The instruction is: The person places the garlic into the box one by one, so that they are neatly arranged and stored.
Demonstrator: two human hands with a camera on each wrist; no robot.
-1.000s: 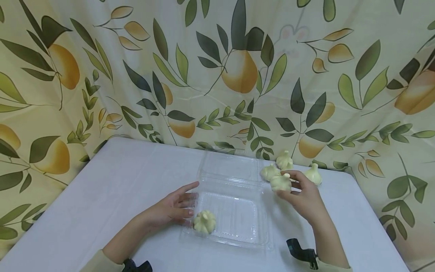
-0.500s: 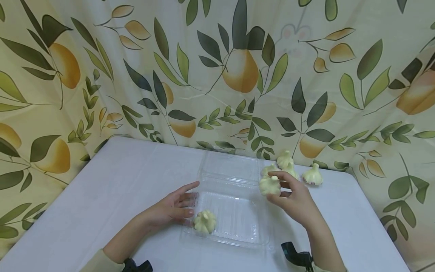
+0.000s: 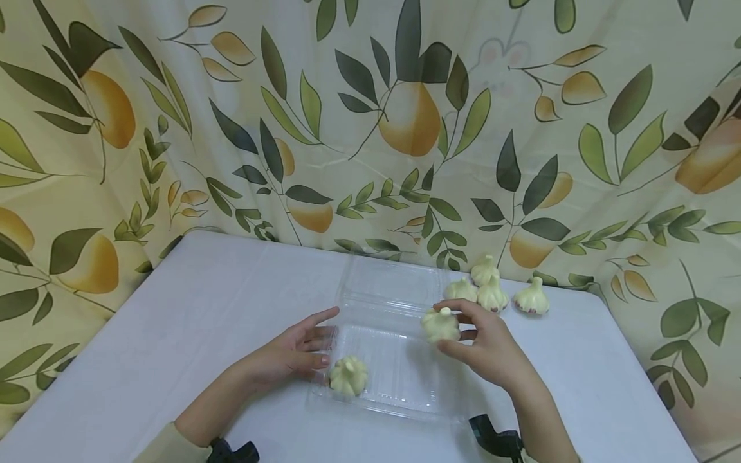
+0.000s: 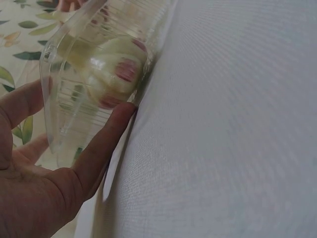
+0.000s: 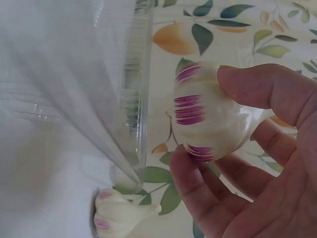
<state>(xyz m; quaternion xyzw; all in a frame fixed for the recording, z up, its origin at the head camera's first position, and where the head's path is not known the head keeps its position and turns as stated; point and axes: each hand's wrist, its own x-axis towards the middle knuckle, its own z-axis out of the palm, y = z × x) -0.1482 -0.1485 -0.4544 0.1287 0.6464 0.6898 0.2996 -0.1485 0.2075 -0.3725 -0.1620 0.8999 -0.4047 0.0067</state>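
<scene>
My right hand (image 3: 492, 347) pinches a pale garlic bulb (image 3: 439, 326) between thumb and fingers, above the right rear part of a clear plastic clamshell box (image 3: 399, 370). Purple streaks mark the base of that held garlic bulb (image 5: 198, 114) in the right wrist view. Inside the box's front left corner sits another garlic bulb (image 3: 348, 376). At the box's left side is my left hand (image 3: 292, 354), its fingers extended and spread along the wall. In the left wrist view the thumb (image 4: 106, 141) touches the box low down, beside the garlic bulb (image 4: 119, 72).
Several more garlic bulbs (image 3: 492, 294) stand together at the table's back edge, with one garlic bulb (image 3: 531, 297) slightly apart to the right. The box's transparent lid (image 3: 396, 286) lies folded back toward the patterned curtain (image 3: 359, 161). White cloth covers the table (image 3: 231, 289).
My right hand has carried its garlic bulb left, from beside the other bulbs to over the box. The left hand and the bulb in the box have stayed in place.
</scene>
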